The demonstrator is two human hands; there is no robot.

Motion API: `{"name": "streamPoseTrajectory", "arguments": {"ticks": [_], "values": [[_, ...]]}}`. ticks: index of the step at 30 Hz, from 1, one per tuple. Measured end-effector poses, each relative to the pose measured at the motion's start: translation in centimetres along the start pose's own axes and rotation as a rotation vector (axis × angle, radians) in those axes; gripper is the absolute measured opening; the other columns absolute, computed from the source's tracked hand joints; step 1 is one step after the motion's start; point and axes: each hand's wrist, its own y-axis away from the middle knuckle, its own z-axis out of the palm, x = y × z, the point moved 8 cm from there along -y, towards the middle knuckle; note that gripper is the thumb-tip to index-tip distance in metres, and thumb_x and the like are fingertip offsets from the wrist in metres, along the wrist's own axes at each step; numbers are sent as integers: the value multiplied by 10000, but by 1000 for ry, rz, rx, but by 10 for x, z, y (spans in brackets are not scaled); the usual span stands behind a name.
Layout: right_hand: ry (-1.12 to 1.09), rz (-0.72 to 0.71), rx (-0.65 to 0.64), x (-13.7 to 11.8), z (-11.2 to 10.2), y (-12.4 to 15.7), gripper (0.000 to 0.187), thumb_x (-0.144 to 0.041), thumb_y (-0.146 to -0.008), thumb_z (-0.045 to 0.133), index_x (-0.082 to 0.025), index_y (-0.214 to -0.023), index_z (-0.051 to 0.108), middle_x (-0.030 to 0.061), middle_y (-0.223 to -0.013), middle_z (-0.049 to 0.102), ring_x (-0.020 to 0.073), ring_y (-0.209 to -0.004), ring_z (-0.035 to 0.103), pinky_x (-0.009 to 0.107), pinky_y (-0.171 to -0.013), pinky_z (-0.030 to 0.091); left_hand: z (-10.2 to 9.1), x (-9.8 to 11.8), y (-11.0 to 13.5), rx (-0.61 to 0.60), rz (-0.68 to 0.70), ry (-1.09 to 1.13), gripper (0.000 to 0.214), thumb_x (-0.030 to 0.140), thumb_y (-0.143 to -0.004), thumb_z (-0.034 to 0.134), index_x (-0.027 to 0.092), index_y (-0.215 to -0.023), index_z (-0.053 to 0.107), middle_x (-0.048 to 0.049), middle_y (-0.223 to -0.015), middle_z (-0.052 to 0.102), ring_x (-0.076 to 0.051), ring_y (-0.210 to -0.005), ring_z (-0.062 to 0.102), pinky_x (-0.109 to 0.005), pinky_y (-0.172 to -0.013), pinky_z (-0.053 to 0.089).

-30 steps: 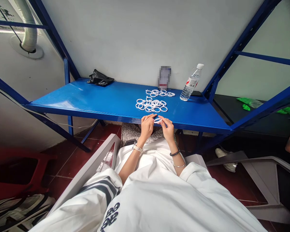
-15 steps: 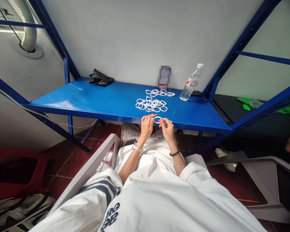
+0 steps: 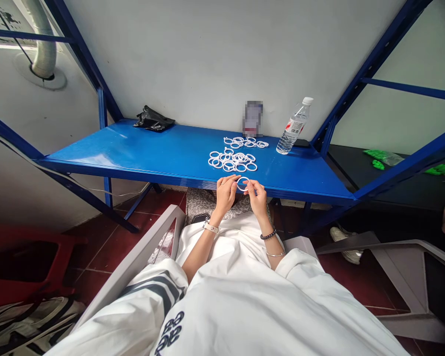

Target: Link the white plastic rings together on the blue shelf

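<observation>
A white ring [image 3: 238,183] is held up at the table's front edge, between my two hands. My right hand [image 3: 258,197] pinches its right side with thumb and fingers. At the ring's left side, my left hand [image 3: 225,195] is closed, its thumb and fingertips against the edge. Just beyond my hands, a cluster of several white rings [image 3: 240,167] lies on the blue table [image 3: 163,153]. Farther back is a smaller group of similar rings [image 3: 262,145], some with a small loop or tab.
A water bottle [image 3: 292,127] stands at the back right, near a blurred upright object [image 3: 252,118] against the wall. A crumpled black bag [image 3: 154,119] lies at the back left. Blue metal posts [image 3: 103,113] frame the table. Another person's shoe [image 3: 350,244] shows at right.
The ring between my hands has tilted more upright, showing a rounder outline, and shifted slightly right. My right fingers have shifted a little on it. The rings on the table have not moved.
</observation>
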Motion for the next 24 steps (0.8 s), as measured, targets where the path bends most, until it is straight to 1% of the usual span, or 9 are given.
{"name": "streamPoseTrajectory", "arguments": {"ticks": [6,8,12,17,21,24], "values": [[-16,-28,-20,-1,1,0,518,-638,-1019,460,-231,-1031,779,-41,-522,562,178,-597,608,393,-902,493,0,1,0,-5,14,-2,648,498,-1120,146,222,-1223,723,-99,-1219,772,-216,-1233,679,-423,-1065,428],[-23,-34,-27,-1,2,-1,508,-626,-1024,463,-232,-1045,782,-47,-512,560,170,-569,599,399,-916,498,0,1,0,-12,10,-7,647,496,-1120,142,220,-1232,717,-102,-1234,766,-215,-1240,674,-421,-1072,426],[-12,-53,-27,0,4,-1,481,-615,-1025,473,-241,-1029,775,-24,-576,634,184,-638,645,414,-945,494,0,0,1,-14,0,7,665,493,-1119,106,216,-1239,698,-97,-1238,763,-208,-1236,672,-415,-1078,418],[-34,-55,-44,0,3,-1,466,-620,-1020,480,-239,-1025,749,8,-681,703,212,-773,692,397,-903,503,-2,1,1,21,10,47,626,474,-1126,126,203,-1229,681,-88,-1204,772,-199,-1209,683,-410,-1063,414],[-79,-39,-90,-3,5,0,508,-616,-1052,397,-246,-1001,741,15,-732,721,204,-771,695,386,-886,511,-3,3,2,23,16,59,614,475,-1127,135,209,-1233,678,-87,-1240,763,-202,-1223,676,-416,-1061,414],[-90,-41,-75,-4,4,0,504,-626,-1041,423,-245,-938,736,15,-727,722,210,-777,696,394,-899,508,-3,2,2,5,-4,54,644,497,-1120,113,217,-1253,678,-90,-1252,759,-209,-1236,667,-425,-1073,416]]}}
